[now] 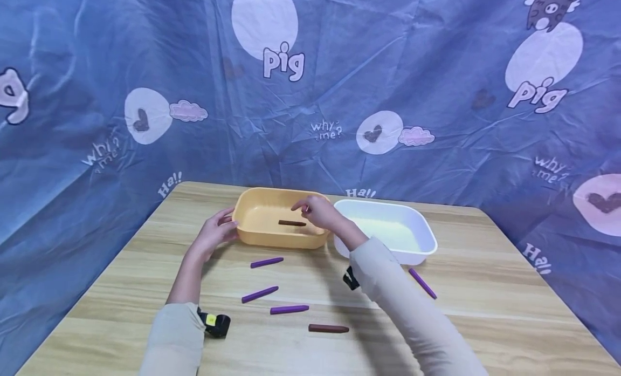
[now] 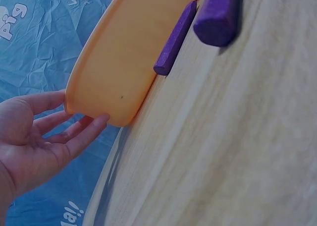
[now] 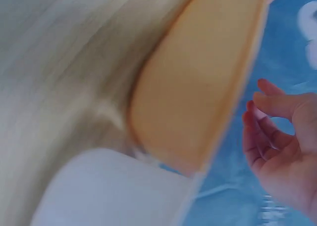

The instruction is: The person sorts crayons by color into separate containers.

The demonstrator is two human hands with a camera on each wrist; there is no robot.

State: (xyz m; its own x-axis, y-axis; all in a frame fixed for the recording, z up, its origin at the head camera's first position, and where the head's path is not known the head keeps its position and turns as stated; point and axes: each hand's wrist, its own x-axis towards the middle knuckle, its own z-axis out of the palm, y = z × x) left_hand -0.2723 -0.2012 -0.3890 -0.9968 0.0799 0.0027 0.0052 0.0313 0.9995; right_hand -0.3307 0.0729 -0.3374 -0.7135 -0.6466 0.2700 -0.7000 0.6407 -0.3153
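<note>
Just below frame centre, the left hand (image 1: pixel 215 233) touches the orange tub (image 1: pixel 281 240) with extended fingers. The right hand (image 1: pixel 318 211), loose and empty, hovers near the brown crayon (image 1: pixel 292 223) inside.

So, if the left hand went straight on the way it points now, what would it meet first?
The orange tray. The left hand appears to touch its end wall, so going straight on would probably press into that wall at once.
</note>
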